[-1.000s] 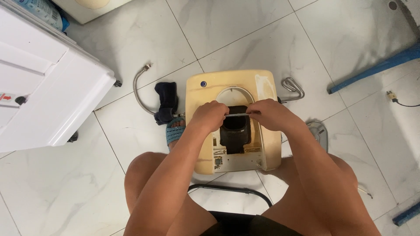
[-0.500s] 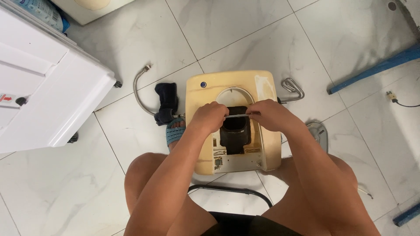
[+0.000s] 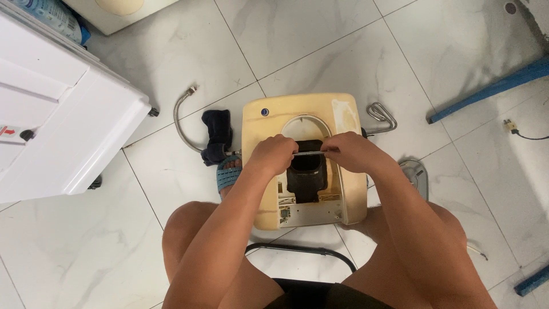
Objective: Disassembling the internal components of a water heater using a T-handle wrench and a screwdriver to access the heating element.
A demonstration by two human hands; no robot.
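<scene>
Two hands grip one thin metal rod [image 3: 309, 153] held level over the opening of a yellowed plastic housing [image 3: 257, 129] lying on the tiled floor [image 3: 320, 51]. Left hand [image 3: 274, 154] clamps the rod's left end, right hand [image 3: 350, 151] its right end. Directly below sits a black inner part [image 3: 307, 171].

Head camera looks steeply down, close over lap and tiled floor [image 3: 320, 51]

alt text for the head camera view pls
Seen from above, a seated person's left hand and right hand hold a thin metal rod over a yellowed plastic housing on a white tiled floor. A white cabinet stands alongside.
</scene>
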